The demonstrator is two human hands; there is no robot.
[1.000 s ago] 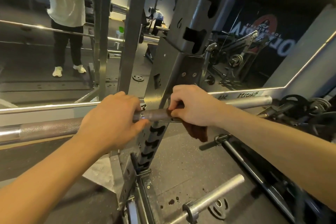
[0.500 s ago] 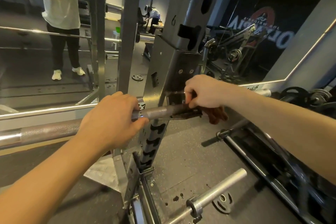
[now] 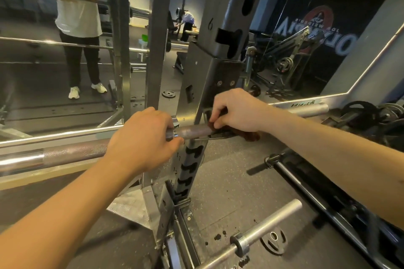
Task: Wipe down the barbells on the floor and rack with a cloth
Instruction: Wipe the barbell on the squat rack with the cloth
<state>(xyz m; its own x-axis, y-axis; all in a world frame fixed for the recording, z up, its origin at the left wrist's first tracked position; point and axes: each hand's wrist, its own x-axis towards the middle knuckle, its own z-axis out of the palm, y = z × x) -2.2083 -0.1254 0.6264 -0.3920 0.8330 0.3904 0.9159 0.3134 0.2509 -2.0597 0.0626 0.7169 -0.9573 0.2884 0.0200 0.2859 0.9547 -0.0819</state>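
Left hand (image 3: 144, 137) and right hand (image 3: 238, 111) on the racked barbell (image 3: 74, 154), a cloth (image 3: 251, 135) under the right.
The left hand is wrapped around the knurled shaft, just short of the rack upright (image 3: 201, 67). Beyond that grip, across the upright, the right hand's curled fingers clench the reddish-brown cloth against the bar at the hook (a fold pokes out beneath the wrist). Under the right forearm, a second barbell (image 3: 271, 221) lies on the floor.

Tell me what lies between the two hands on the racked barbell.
In the head view, only a short bare stretch of the barbell lies between the left hand and the right hand, crossing in front of the rack upright.
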